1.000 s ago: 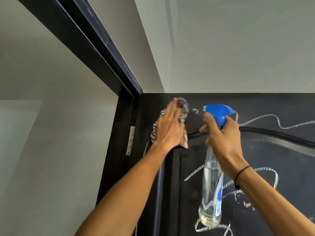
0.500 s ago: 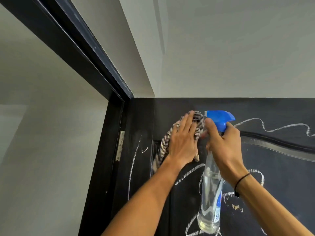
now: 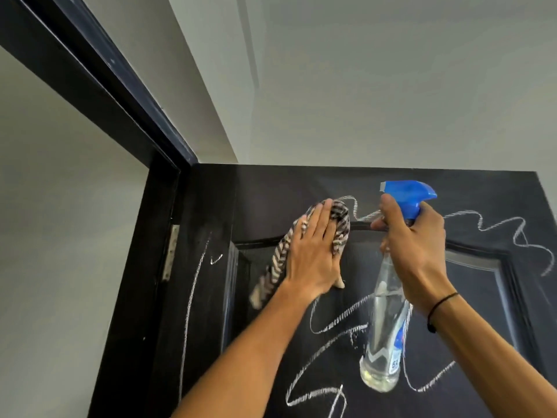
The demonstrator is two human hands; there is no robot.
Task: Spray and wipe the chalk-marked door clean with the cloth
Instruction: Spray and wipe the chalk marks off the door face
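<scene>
The black door (image 3: 271, 188) carries white chalk squiggles (image 3: 494, 227) along its top rail and down its panel. My left hand (image 3: 313, 251) presses a striped brown-and-white cloth (image 3: 280, 260) flat against the door near the top of the raised panel, fingers straight. My right hand (image 3: 413, 245) grips the neck of a clear spray bottle (image 3: 385, 327) with a blue trigger head (image 3: 407, 194), its nozzle pointing left towards the door just right of the cloth. The bottle holds a little clear liquid at the bottom.
A black door frame (image 3: 144, 267) with a metal hinge (image 3: 170, 251) stands left of the door. A long chalk line (image 3: 193, 297) runs down the door's left stile. Grey wall and ceiling lie above and to the left.
My left hand and the cloth have slid right and slightly down along the top of the door, from the upper left corner towards the spray bottle. The top-left corner now shows no chalk.
</scene>
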